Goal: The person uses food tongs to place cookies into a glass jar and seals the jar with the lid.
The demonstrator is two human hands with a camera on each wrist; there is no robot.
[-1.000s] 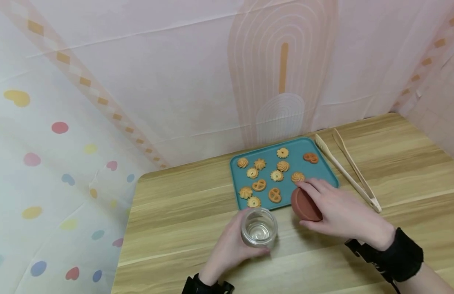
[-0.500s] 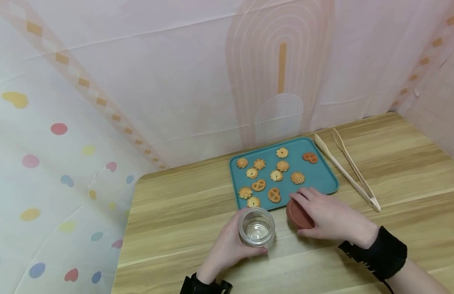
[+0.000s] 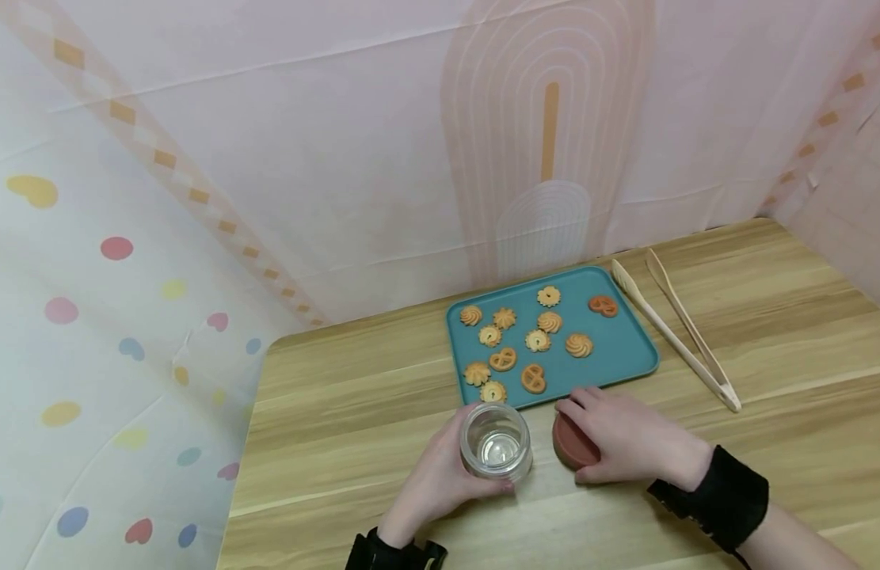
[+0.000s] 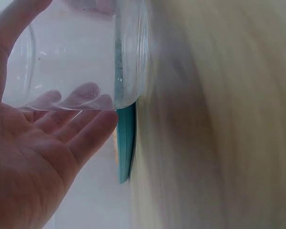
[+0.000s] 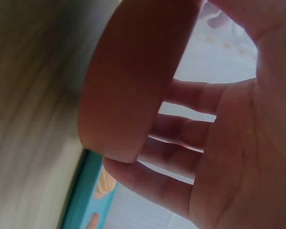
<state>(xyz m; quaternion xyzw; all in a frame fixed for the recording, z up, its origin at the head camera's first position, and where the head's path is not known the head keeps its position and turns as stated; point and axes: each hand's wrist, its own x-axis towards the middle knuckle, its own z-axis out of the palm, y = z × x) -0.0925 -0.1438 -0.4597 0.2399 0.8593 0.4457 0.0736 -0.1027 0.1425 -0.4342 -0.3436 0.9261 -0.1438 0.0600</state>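
Note:
An open glass jar (image 3: 498, 443) stands upright on the wooden table, with no contents visible inside. My left hand (image 3: 440, 467) curls round its left side, thumb in front and fingers behind; the left wrist view shows the fingers through the clear wall of the jar (image 4: 71, 57). To the right, my right hand (image 3: 635, 435) grips a round reddish-brown lid (image 3: 573, 443) by its edge, between thumb and fingers. The lid (image 5: 128, 81) is slightly tilted and close over the tabletop in the right wrist view, just in front of the tray.
Behind both hands lies a teal tray (image 3: 625, 360) bearing several cookies (image 3: 578, 345) and pretzels (image 3: 533, 378). Wooden tongs (image 3: 685, 340) lie spread along the tray's right side. A patterned cloth (image 3: 368, 174) hangs at the back edge of the table (image 3: 325, 443).
My right hand has lowered the lid toward the table, drawing it nearer and a little left, off the tray's front edge. The left hand and jar have barely shifted.

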